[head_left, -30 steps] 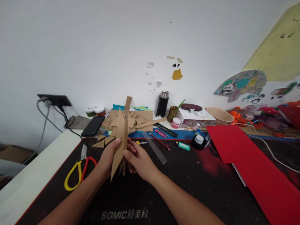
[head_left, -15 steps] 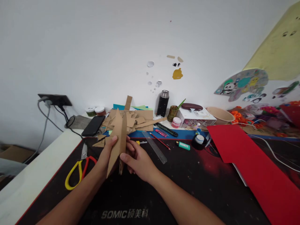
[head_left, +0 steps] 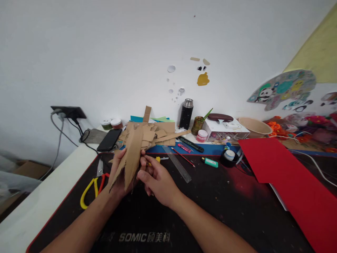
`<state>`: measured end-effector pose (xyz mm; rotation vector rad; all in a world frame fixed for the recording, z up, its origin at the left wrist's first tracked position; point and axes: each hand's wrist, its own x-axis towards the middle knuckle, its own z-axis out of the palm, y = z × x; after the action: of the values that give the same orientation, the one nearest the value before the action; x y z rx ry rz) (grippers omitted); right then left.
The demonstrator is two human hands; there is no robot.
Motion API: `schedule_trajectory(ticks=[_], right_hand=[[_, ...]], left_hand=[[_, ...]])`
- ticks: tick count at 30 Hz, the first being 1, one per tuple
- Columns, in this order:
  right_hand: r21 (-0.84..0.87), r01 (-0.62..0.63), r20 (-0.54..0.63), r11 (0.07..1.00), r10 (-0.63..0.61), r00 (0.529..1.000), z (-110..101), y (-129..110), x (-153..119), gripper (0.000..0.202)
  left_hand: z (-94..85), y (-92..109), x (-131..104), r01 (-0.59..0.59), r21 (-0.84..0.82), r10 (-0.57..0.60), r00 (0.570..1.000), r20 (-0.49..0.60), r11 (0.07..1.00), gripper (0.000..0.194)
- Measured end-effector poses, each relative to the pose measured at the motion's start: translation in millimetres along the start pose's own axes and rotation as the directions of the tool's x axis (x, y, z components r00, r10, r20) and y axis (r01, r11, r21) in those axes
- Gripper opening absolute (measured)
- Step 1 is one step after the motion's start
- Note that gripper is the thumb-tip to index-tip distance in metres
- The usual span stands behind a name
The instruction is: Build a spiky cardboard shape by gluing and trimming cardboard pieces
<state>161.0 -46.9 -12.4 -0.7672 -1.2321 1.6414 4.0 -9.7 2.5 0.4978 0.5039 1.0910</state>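
Note:
A folded piece of brown cardboard [head_left: 133, 151], pointed and with torn lower ends, is tilted up over the black desk mat [head_left: 200, 218]. My left hand [head_left: 119, 172] is closed around it from the left and below, its fingers mostly hidden behind the cardboard. At the right edge of the piece, my right hand [head_left: 159, 179] has its thumb and curled fingers drawn together on the cardboard's side. A yellow utility knife [head_left: 157, 160] lies just beyond the right hand. Scissors [head_left: 96, 186] with yellow and red handles rest left of my left forearm.
Behind the hands is a heap of cardboard scraps [head_left: 164, 133]. A phone [head_left: 109, 140] lies left of it; a black flask [head_left: 186, 114] stands at the wall. A clear ruler [head_left: 177, 165], a red pencil [head_left: 184, 157] and red sheets [head_left: 284, 175] lie to the right.
The cardboard piece has turned, so its broad face and torn ends now show. My right thumb has moved from the cardboard's face to its right edge. The view has shifted slightly left.

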Motion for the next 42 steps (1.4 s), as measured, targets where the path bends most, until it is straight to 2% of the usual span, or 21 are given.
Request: schedule_trajectory(ticks=[18, 27, 32, 38, 42], right_hand=[[-0.030, 0.023, -0.019, 0.999, -0.024, 1.000, 0.6, 3.5, 0.2, 0.074], [-0.067, 0.028, -0.032, 0.997, -0.030, 0.999, -0.8, 5.6, 1.7, 0.071], [-0.062, 0.023, -0.047, 0.998, -0.026, 0.999, -0.8, 6.3, 1.6, 0.074], [-0.072, 0.032, -0.059, 0.997, -0.036, 0.998, -1.1, 6.9, 2.0, 0.068], [-0.095, 0.030, -0.089, 0.995, -0.039, 0.995, -1.5, 4.0, 2.2, 0.064]], left_hand=[[-2.1, -1.8, 1.1, 0.003, -0.005, -0.003, 1.000, 0.016, 1.000, 0.037], [0.3, -2.3, 1.3, 0.005, 0.049, -0.007, 0.999, 0.047, 0.999, 0.037], [1.6, -4.6, 1.8, 0.003, 0.048, -0.004, 1.000, 0.026, 0.999, 0.040], [4.7, -4.7, 1.9, 0.016, 0.080, -0.016, 1.000, -0.001, 0.997, 0.051], [3.8, -3.7, 1.5, 0.030, 0.048, -0.029, 0.999, -0.018, 0.998, 0.050]])
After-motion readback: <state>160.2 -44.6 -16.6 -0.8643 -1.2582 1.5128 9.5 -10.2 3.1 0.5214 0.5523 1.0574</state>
